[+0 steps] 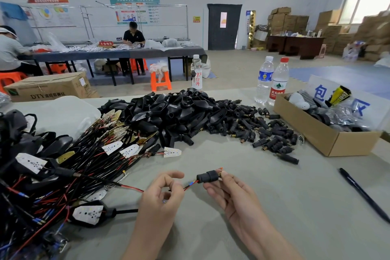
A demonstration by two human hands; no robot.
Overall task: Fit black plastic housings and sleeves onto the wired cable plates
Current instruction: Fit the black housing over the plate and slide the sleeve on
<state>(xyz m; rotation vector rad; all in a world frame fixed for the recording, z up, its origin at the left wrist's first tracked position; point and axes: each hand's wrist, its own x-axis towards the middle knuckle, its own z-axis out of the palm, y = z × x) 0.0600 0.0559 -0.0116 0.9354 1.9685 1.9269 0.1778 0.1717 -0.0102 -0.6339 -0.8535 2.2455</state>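
- Near the front edge of the bench (pixel 242 150), a person's two hands work on one cable. The left hand (pixel 162 194) has its grip closed on a red wire (pixel 190 185), pinched between thumb and forefinger.
- The right hand (pixel 232 196) has its grip closed on a black sleeve (pixel 207 176), held between thumb and fingertips just above the bench and lying roughly level.
- The red wire enters the sleeve's left end; an orange tip shows at its right end, beside the right thumb.
- To the left, a tangled heap of wired plates (pixel 73 160) — black and red leads, pale and brass-coloured plates — covers the near left of the bench.
- One fitted housing (pixel 88 213), with a pale plate in it, lies near the left hand, its black lead running toward that hand.
- At far centre sits a pile of black housings (pixel 175 110); touching its right side is a spread of loose sleeves (pixel 263 133).
- At right stands an open cardboard box (pixel 320 139) of mixed parts, with a black pen (pixel 363 194) lying nearer.
- Two water bottles (pixel 272 80) stand just beyond the box, and a third bottle (pixel 196 73) stands behind the housings.
- Beyond the bench, two seated people (pixel 134 36) work at a long table (pixel 118 54).
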